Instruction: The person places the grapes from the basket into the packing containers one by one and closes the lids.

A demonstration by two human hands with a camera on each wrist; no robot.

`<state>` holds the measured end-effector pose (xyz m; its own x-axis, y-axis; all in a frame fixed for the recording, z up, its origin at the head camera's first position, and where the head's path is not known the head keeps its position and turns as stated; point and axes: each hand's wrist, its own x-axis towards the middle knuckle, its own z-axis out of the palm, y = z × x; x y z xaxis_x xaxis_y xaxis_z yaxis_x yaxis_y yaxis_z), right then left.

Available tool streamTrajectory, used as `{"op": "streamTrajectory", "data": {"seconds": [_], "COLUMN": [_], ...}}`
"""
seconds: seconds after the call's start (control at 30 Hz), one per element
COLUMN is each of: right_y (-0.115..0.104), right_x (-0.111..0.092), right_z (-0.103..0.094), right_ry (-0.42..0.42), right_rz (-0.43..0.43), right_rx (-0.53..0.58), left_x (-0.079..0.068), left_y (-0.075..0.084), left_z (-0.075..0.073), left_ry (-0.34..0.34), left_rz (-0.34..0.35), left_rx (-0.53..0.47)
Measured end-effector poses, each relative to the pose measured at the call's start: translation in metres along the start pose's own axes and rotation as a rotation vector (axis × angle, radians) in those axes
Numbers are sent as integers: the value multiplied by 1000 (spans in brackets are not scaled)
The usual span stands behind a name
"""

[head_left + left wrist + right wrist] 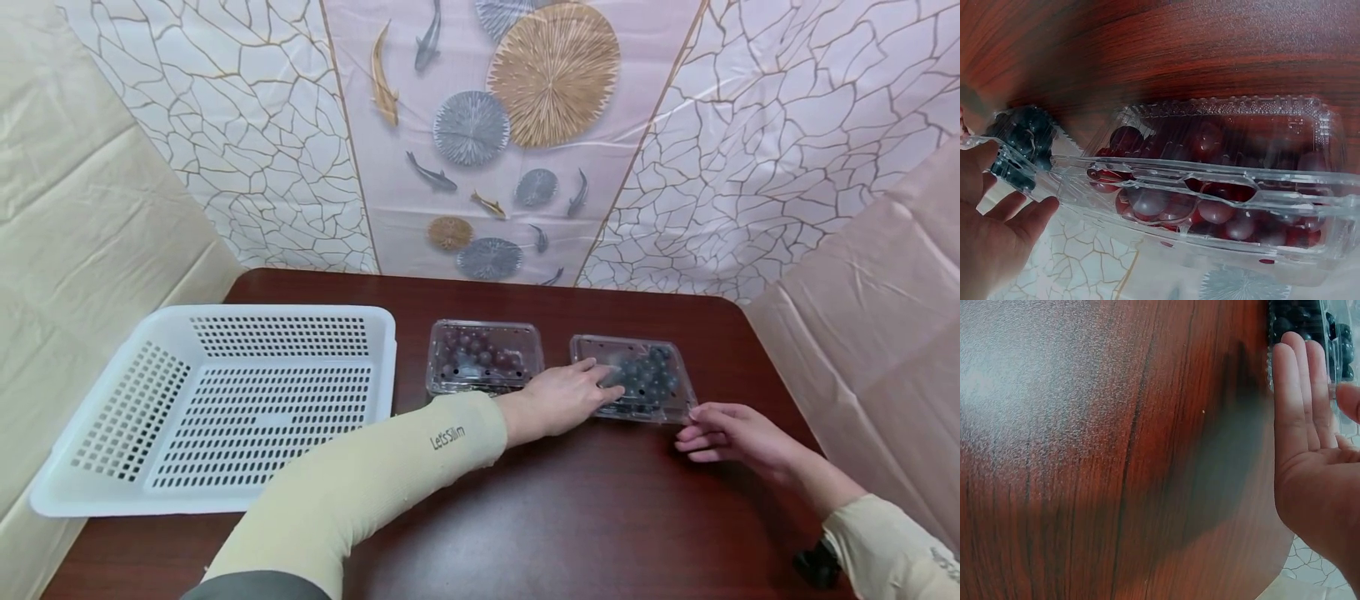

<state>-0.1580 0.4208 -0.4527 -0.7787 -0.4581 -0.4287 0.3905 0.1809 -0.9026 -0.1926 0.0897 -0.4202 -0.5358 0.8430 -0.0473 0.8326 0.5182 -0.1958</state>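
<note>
A clear plastic clamshell box of dark, blackish round fruits [654, 379] sits on the table's right half, its lid down. My left hand [562, 398] reaches across and rests on its left part, fingers extended and spread over the lid. At the box's front right corner is my right hand [738, 437], thumb and fingertips at the rim. Its fingers [1294, 394] look straight in the right wrist view, with the thumb apart from them. Left of this box stands a second clear box of red grapes [483, 354], closed, also large in the left wrist view [1229, 203].
A white perforated plastic basket [382, 367] stands on the left of the dark wooden table [570, 517]. Patterned sheeting [480, 200] hangs behind the table, and beige covering [885, 283] rises along the sides. My left forearm sleeve [375, 475] crosses in front of the basket.
</note>
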Motion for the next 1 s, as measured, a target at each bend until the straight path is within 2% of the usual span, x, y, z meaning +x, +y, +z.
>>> {"op": "streamTrajectory", "data": {"seconds": [0.33,0.5,0.63,0.87,1.0], "right_y": [0,-1,-2,-2,-1], "right_x": [3,5,5,5,6], "right_z": [-2,-3,-3,-4,-4], "right_ry": [14,19,15,29,19], "right_rz": [15,20,17,31,20], "right_rx": [-47,-48,-43,-57,-51], "left_x": [2,2,-1,-9,-12], "left_y": [-1,-4,-5,0,4], "left_z": [2,0,-6,-23,-30], "left_ry": [7,48,87,143,201], "left_rz": [3,-18,-83,-228,-328], "left_rx": [5,-36,-147,-450,-611]}}
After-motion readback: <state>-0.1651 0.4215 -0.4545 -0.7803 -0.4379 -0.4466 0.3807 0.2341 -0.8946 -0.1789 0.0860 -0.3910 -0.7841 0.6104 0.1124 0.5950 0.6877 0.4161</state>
